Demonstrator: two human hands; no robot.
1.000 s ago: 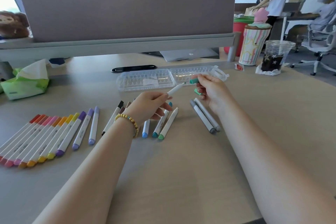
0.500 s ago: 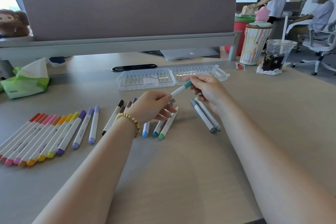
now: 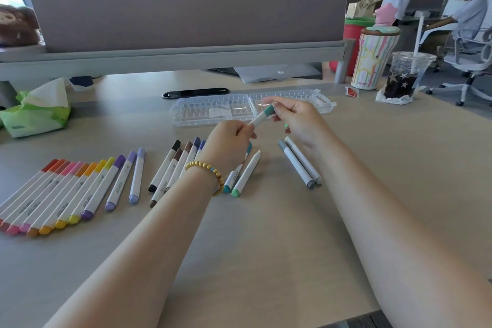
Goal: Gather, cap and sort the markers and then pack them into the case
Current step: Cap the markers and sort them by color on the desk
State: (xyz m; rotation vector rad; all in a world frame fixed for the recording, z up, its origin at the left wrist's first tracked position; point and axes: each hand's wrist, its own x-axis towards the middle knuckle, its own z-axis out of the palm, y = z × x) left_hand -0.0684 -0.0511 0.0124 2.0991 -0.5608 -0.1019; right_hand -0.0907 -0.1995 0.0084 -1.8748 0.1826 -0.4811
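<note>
Teal marker [image 3: 262,116] between both hands

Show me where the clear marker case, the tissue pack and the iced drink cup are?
clear marker case [image 3: 213,112], head view, on its left half's ridged floor.
tissue pack [image 3: 37,117], head view, on the green wrapper's front.
iced drink cup [image 3: 403,80], head view, on the cup's dark, star-printed side.

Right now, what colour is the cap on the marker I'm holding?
Teal cap on a white marker, seen in the head view.
</note>
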